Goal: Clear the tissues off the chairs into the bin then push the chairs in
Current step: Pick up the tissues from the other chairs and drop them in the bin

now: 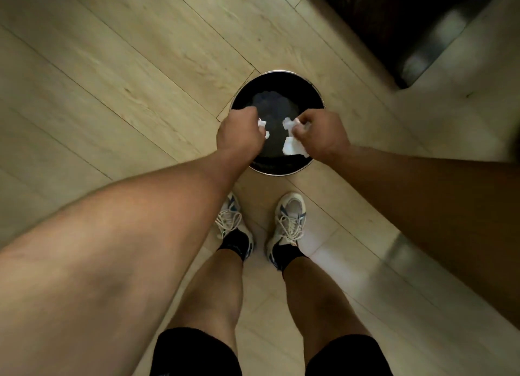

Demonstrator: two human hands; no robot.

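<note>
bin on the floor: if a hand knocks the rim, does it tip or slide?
The bin looks round, with a thin metal rim, and seems nearly empty inside, so probably light. On the smooth plank floor it would likely slide before tipping. Both hands, left hand and right hand, hover over it.

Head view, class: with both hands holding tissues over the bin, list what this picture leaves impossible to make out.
- Round black bin: contents dark, blurred, partly behind the hands.
- Crumpled white tissue in left hand: mostly hidden by fingers.
- Right hand white tissues: count unclear.
- Chairs: outside the frame.
- Dark furniture: cut by top edge.
</note>
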